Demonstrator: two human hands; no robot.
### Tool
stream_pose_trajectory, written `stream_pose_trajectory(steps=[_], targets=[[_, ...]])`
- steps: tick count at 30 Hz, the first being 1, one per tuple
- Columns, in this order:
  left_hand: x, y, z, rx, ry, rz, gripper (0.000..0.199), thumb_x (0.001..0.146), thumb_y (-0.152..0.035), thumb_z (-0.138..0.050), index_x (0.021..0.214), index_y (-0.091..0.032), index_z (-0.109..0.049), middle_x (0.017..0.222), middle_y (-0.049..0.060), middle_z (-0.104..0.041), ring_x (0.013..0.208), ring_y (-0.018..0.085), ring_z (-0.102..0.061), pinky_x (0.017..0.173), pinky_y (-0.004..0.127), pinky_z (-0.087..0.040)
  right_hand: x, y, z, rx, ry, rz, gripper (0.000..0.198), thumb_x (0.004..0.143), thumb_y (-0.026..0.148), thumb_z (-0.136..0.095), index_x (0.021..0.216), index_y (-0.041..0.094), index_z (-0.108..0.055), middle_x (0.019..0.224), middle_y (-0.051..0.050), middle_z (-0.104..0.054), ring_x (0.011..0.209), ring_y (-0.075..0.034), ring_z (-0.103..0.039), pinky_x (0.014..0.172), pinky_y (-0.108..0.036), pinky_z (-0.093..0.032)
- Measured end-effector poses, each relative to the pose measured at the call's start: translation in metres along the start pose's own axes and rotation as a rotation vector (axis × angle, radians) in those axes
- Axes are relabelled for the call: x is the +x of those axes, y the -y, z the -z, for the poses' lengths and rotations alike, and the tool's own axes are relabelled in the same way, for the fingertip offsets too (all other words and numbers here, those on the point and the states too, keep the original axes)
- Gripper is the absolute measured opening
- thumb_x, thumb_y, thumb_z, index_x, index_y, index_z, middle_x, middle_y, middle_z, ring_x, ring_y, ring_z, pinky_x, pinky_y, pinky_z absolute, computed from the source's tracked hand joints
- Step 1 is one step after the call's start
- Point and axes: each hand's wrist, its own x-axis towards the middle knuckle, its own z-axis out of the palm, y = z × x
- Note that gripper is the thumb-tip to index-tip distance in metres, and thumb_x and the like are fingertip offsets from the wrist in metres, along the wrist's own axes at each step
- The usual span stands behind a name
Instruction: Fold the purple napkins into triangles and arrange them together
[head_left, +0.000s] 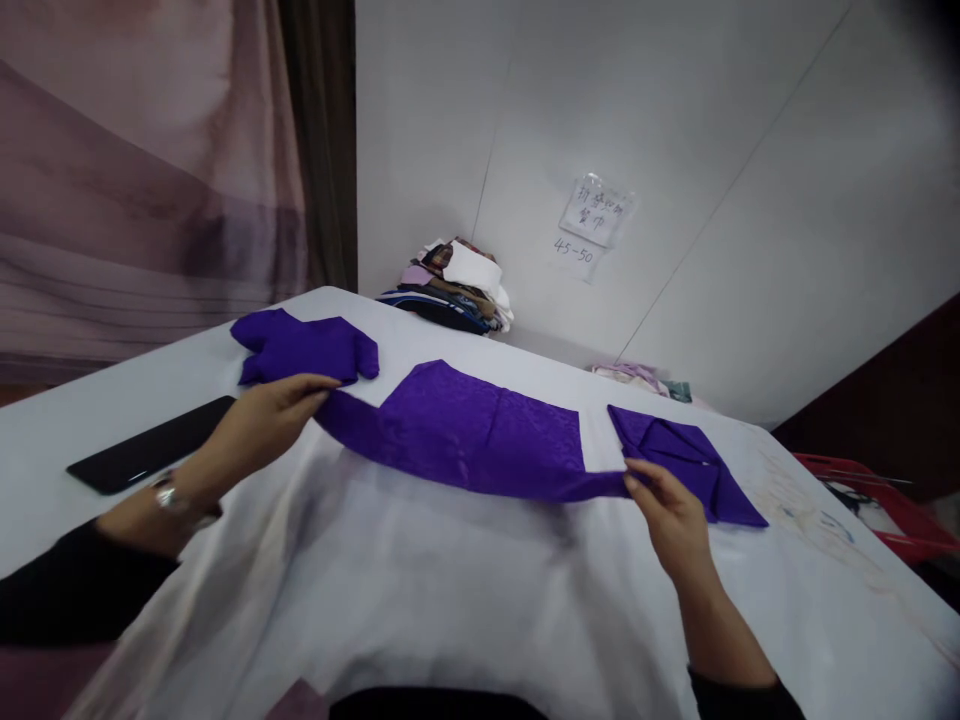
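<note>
A purple cloth napkin [480,430] stretches between my two hands over the near edge of the table. My left hand [271,420] pinches its left corner, and my right hand [671,510] pinches the right corner between thumb and fingers. The napkin's far part lies on the white tabletop, while its near edge sags slightly between the hands. Just beyond my left hand lies a folded purple cloth [304,348] with several protruding points. Another folded purple cloth [675,455], with creased flaps, sits behind my right hand.
A black flat object [154,445] lies on the white table [795,590] at left. Piled clothes [457,285] stand against the wall, with more cloth [637,378] farther right. Paper signs [592,215] hang on the wall. A red basket [885,510] is beyond the table's right edge.
</note>
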Motion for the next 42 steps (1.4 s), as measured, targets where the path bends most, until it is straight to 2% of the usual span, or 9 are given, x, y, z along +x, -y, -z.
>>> stream_pose_trajectory(steps=[5,8,14,17,23,29,32,37,42], targets=[[0.012,-0.04,-0.03,0.041,-0.019,-0.255,0.049,0.082,-0.044,-0.045,0.121,-0.016,-0.052,0.12,0.011,-0.06,0.105,0.026,-0.057,0.092,0.039,-0.042,0.06,0.012,-0.04,0.225,0.066,0.003,0.032,0.067,0.034,-0.068,0.095,0.02,-0.066,0.082,-0.001,-0.064,0.069,-0.013,-0.056,0.065,-0.028,-0.046],[-0.001,-0.073,-0.051,-0.084,0.124,-0.425,0.049,0.08,-0.048,-0.049,0.121,-0.022,-0.053,0.122,0.008,-0.059,0.112,0.026,-0.054,0.096,0.039,-0.04,0.083,0.02,-0.062,0.306,0.125,0.006,0.032,0.065,0.032,-0.069,0.093,0.019,-0.065,0.077,0.0,-0.061,0.067,-0.013,-0.054,0.063,-0.027,-0.044],[-0.006,-0.136,-0.075,-0.374,0.309,-0.494,0.071,0.069,-0.048,-0.064,0.131,-0.021,-0.042,0.131,0.01,-0.051,0.118,0.025,-0.048,0.097,0.038,-0.039,0.082,0.069,-0.104,0.395,0.371,0.138,0.032,0.067,0.028,-0.068,0.098,0.021,-0.063,0.077,0.002,-0.058,0.067,-0.011,-0.054,0.063,-0.026,-0.043],[0.004,-0.157,-0.074,-0.468,0.403,-0.521,0.049,0.073,-0.038,-0.061,0.119,-0.021,-0.054,0.11,0.006,-0.064,0.097,0.021,-0.059,0.084,0.033,-0.045,0.074,0.088,-0.114,0.432,0.477,0.216,0.035,0.071,0.028,-0.065,0.106,0.023,-0.06,0.08,0.001,-0.059,0.073,-0.012,-0.056,0.069,-0.028,-0.045],[0.02,-0.159,-0.039,-0.486,0.353,-0.487,0.023,0.08,-0.034,-0.049,0.079,-0.018,-0.065,0.068,-0.002,-0.061,0.062,0.012,-0.052,0.058,0.024,-0.041,0.077,0.062,-0.118,0.356,0.618,0.292,0.059,0.07,0.027,-0.069,0.125,0.026,-0.046,0.095,-0.002,-0.061,0.088,-0.016,-0.057,0.081,-0.034,-0.045],[0.018,-0.16,0.033,-0.675,0.123,-0.399,0.019,0.077,-0.035,-0.057,0.08,-0.018,-0.062,0.062,-0.004,-0.056,0.055,0.008,-0.049,0.053,0.019,-0.039,0.095,0.0,-0.132,-0.028,0.663,0.33,0.024,0.075,0.024,-0.06,0.098,0.022,-0.066,0.084,-0.003,-0.065,0.082,-0.019,-0.059,0.079,-0.038,-0.046],[0.013,-0.161,0.058,-0.736,0.049,-0.329,0.017,0.076,-0.035,-0.058,0.08,-0.018,-0.061,0.062,-0.004,-0.057,0.052,0.007,-0.049,0.05,0.017,-0.039,0.096,-0.015,-0.141,-0.145,0.559,0.435,0.033,0.074,0.028,-0.063,0.107,0.025,-0.064,0.104,-0.008,-0.063,0.1,-0.025,-0.055,0.087,-0.044,-0.043],[0.01,-0.159,0.069,-0.724,-0.076,-0.326,0.014,0.076,-0.032,-0.059,0.076,-0.018,-0.061,0.062,-0.004,-0.057,0.052,0.006,-0.049,0.049,0.016,-0.039,0.074,-0.001,-0.162,-0.049,0.574,0.484,0.083,0.07,0.043,-0.068,0.141,0.026,-0.028,0.146,-0.008,-0.028,0.135,-0.028,-0.021,0.108,-0.049,-0.019],[0.0,-0.165,0.072,-0.7,-0.093,-0.407,0.017,0.078,-0.035,-0.058,0.076,-0.018,-0.059,0.065,-0.003,-0.059,0.057,0.007,-0.052,0.053,0.017,-0.042,0.059,0.037,-0.186,0.254,0.664,0.364,0.081,0.076,0.048,-0.06,0.143,0.027,-0.02,0.148,-0.007,-0.025,0.136,-0.025,-0.02,0.109,-0.047,-0.018]])
